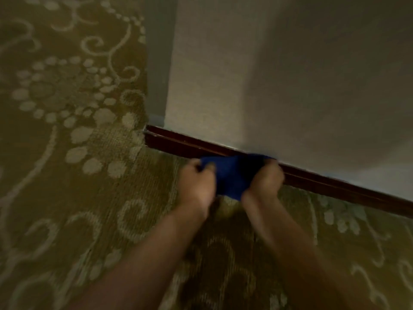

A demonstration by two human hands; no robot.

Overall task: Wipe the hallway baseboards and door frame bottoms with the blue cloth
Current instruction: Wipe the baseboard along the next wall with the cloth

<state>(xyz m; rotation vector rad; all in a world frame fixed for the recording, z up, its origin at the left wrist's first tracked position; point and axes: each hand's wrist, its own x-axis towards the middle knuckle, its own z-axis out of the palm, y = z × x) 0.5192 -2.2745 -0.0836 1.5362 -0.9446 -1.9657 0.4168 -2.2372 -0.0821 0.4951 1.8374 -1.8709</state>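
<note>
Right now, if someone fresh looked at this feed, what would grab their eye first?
The bright blue cloth stands out at centre frame, bunched between the left hand and the right hand, which both grip it against the dark red-brown baseboard. That baseboard runs diagonally under the pale wall down to the right edge. The olive carpet with pale swirls and dots fills the left and bottom.

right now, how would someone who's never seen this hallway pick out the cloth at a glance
Find the pale wall and follow it down to the dark reddish baseboard along the patterned carpet. Midway along that strip, the left hand and right hand grip the blue cloth bunched between them. It is the only vivid blue thing among olive and brown.
</note>
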